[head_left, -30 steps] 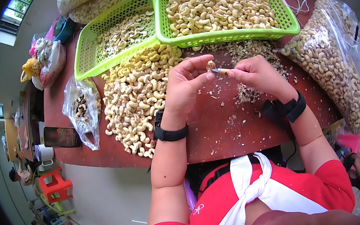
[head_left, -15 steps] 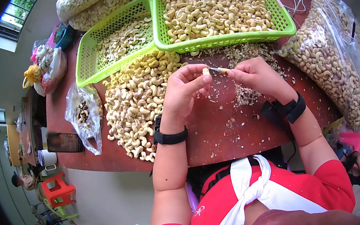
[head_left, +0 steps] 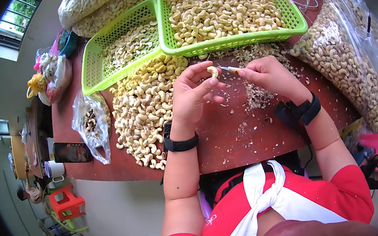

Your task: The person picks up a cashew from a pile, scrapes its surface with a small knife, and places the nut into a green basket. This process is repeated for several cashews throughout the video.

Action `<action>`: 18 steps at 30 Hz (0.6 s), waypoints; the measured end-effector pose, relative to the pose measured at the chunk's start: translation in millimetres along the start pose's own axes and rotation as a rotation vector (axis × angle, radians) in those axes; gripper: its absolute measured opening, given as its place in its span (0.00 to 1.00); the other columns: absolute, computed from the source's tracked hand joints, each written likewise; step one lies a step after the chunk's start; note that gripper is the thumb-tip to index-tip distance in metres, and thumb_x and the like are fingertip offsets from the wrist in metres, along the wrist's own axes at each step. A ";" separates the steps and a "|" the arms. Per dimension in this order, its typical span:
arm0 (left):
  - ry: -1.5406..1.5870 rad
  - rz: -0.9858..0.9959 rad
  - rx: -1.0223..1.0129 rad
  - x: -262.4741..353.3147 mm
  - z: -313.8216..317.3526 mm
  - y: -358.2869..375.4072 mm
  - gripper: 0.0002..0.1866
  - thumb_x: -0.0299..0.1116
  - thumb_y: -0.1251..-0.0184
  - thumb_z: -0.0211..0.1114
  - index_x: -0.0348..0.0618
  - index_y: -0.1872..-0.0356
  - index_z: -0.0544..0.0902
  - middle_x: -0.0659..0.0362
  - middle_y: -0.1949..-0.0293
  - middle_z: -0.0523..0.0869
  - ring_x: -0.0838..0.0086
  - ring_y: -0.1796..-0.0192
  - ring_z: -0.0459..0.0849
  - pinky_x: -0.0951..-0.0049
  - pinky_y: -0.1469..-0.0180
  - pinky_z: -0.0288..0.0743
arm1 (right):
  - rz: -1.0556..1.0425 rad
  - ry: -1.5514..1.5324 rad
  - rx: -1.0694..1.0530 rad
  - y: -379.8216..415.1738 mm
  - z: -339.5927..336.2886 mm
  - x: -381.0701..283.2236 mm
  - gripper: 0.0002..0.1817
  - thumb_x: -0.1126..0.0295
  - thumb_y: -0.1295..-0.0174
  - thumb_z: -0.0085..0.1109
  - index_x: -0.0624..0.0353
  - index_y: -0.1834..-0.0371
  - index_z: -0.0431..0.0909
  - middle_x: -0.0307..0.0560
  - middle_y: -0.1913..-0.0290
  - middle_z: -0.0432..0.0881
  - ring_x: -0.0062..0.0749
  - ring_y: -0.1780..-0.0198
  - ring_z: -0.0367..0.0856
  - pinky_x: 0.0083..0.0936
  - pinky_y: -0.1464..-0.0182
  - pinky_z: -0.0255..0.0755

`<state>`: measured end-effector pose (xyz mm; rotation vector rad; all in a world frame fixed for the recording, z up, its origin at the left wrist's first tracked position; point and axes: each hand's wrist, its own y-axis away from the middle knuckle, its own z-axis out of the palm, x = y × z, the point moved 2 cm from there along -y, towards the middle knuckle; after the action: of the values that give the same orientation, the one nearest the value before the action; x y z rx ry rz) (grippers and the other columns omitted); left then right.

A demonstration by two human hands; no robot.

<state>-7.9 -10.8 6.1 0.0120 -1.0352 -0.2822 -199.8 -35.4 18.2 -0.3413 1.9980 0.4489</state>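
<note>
Between the thumb and forefinger of my left hand is a curved cashew nut. My right hand grips a small knife by its handle, the thin blade pointing left at the nut. Below and around the hands, peeled skin scraps lie scattered over the red-brown table. Left of my left hand spreads a loose heap of cashews. Beyond the hands stands a green basket full of cashews.
A second green basket holds fewer, smaller pieces. Large plastic bags of cashews stand at the right and far left. A small plastic bag with dark bits and a phone lie at the left edge. A red stool is on the floor.
The cashew has turned in my left fingers and now shows its curved side. The knife tip has drawn slightly away from it. My left fingers have spread a little.
</note>
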 end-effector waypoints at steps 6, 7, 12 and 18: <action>-0.044 0.106 0.026 -5.8 0.1 -2.3 0.19 0.15 0.49 0.59 0.35 0.53 0.72 0.52 0.61 0.79 0.68 0.64 0.82 0.74 0.73 0.82 | -0.013 -0.033 -0.020 3.5 3.8 -7.0 0.20 0.58 0.43 0.54 0.65 0.83 0.73 0.32 0.89 0.63 0.13 0.83 0.57 0.18 0.82 0.53; -0.057 0.124 0.030 -5.3 0.8 -2.0 0.19 0.15 0.49 0.59 0.35 0.53 0.72 0.51 0.61 0.79 0.69 0.65 0.82 0.74 0.73 0.82 | -0.012 -0.027 -0.032 3.2 4.8 -6.1 0.20 0.58 0.43 0.54 0.65 0.83 0.73 0.32 0.89 0.64 0.13 0.83 0.57 0.18 0.82 0.53; -0.085 0.171 0.043 -6.6 2.2 -1.3 0.18 0.14 0.50 0.59 0.35 0.54 0.73 0.51 0.60 0.79 0.70 0.64 0.82 0.75 0.72 0.82 | 0.010 -0.038 -0.061 2.9 7.3 -5.2 0.20 0.58 0.43 0.54 0.65 0.81 0.74 0.33 0.89 0.64 0.13 0.83 0.57 0.18 0.82 0.53; -0.208 0.242 0.039 -6.9 0.0 -1.9 0.18 0.15 0.49 0.59 0.34 0.55 0.74 0.53 0.62 0.80 0.73 0.65 0.81 0.75 0.68 0.81 | 0.013 -0.013 -0.062 3.1 6.8 -4.4 0.20 0.57 0.45 0.55 0.66 0.79 0.76 0.36 0.89 0.66 0.15 0.83 0.60 0.20 0.82 0.56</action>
<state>-11.6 -11.0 0.0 -0.1089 -1.2362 -0.0425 -193.8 -29.4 19.8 -0.3635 1.9778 0.5202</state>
